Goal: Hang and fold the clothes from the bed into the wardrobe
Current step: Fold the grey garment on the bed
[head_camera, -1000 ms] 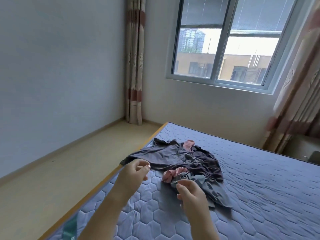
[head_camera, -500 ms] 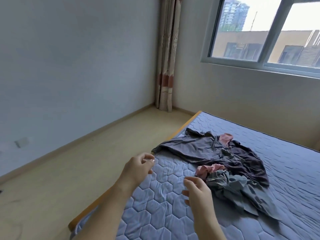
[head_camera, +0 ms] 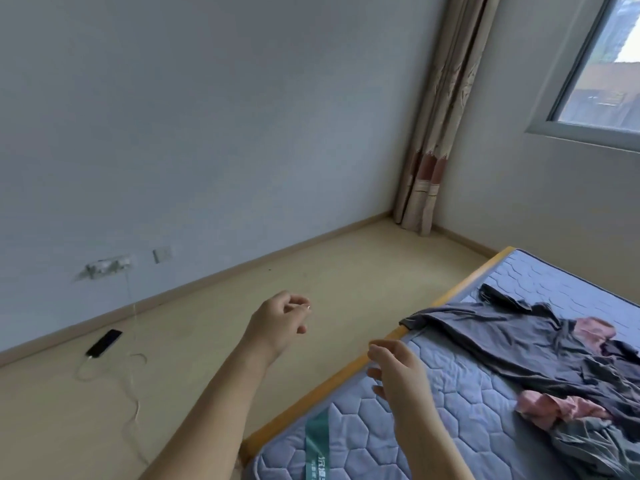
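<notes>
Grey clothes [head_camera: 540, 344] on bed [head_camera: 433, 386], cut off at right edge.

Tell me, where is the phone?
The phone lies on the floor at the left of the head view, close to the wall, with a white cable plugged into it.

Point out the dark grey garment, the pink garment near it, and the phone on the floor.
Dark grey fabric garment [head_camera: 502, 336]: head view, on its spread middle.
Pink crumpled fabric garment [head_camera: 550, 408]: head view, on the nearer bunch.
Black slim rectangular phone [head_camera: 104, 342]: head view, on its screen.
</notes>
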{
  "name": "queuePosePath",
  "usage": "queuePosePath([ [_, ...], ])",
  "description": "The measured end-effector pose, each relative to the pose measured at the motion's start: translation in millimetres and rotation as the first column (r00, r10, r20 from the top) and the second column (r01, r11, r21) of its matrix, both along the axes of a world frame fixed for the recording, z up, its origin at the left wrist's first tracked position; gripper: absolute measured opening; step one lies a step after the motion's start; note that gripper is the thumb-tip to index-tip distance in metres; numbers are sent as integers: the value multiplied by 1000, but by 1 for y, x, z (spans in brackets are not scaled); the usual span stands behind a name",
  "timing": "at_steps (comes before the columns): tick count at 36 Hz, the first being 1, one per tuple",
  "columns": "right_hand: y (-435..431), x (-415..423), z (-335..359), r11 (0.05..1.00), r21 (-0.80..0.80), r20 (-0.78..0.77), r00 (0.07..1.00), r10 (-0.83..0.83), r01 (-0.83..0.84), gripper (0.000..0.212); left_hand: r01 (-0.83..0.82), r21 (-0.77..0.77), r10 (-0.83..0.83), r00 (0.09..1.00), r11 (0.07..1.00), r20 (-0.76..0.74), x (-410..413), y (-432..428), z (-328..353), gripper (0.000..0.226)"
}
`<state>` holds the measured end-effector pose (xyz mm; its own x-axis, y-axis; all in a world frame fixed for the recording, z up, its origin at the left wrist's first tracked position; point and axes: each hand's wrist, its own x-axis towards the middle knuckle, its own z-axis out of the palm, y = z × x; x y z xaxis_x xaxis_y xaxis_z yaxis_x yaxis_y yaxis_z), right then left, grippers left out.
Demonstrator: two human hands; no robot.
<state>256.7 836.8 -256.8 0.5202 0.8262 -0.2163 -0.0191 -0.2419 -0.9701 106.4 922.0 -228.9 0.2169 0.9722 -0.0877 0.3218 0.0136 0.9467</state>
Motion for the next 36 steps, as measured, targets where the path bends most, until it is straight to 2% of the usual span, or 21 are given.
queuePosePath([
  [10, 175, -148, 0, 994, -24, -102, 989, 103, -106, 15, -87, -105, 87, 996, 991, 1, -129, 143, -14, 10],
  [17, 256, -199, -16, 983, -85, -178, 973, 148, -165, 12, -148, -166, 146, 989, 975, -20, -177, 217, -30, 10],
  [27, 392, -192, -35, 978, -107, -229, 961, 153, -181, 12, -146, -201, 140, 989, 969, -46, -165, 343, -49, 9],
  [32, 498, -158, -38, 976, -65, -218, 957, 191, -210, 11, -96, -180, 91, 995, 979, -37, -119, 446, -48, 11],
  [36, 595, -95, -28, 991, -17, -210, 970, 125, -132, 12, -68, -151, 61, 997, 986, -47, -61, 542, -38, 14],
])
